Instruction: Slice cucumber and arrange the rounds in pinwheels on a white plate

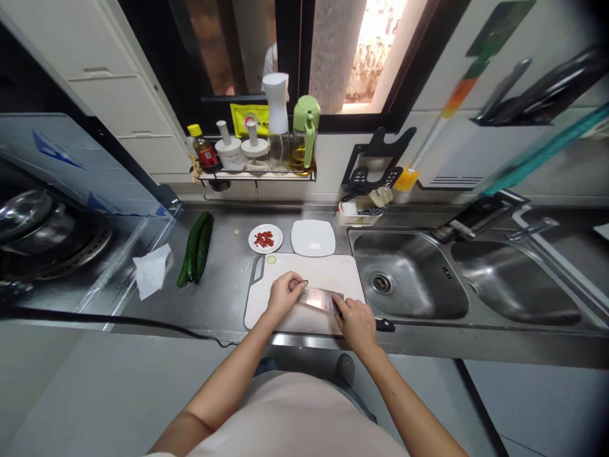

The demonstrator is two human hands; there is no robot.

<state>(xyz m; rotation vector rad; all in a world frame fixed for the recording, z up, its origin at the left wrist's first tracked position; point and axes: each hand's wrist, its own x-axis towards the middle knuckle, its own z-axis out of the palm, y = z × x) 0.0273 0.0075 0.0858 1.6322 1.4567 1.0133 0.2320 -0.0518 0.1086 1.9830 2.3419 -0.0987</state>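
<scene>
A: Quick q: where's the knife [321, 299] sitting rn?
B: Blade's lying across the cutting board [328, 266], betw. both hands; R grip [356, 318] is gripping it by the dark handle end.
A: & L grip [283, 293]?
B: Fingers are curling by the blade's other end, next to a small green piece [305, 283]. Can't tell if they're pinching anything.
A: How's the knife handling?
B: Prob. stiff, w/ most weight sitting in the blade. I'd be holding the handle, esp. if wet.
A: Green bit?
B: Prob. light, firm, slippery when cut. I'd be pinching its sides, tips tucked.
</scene>
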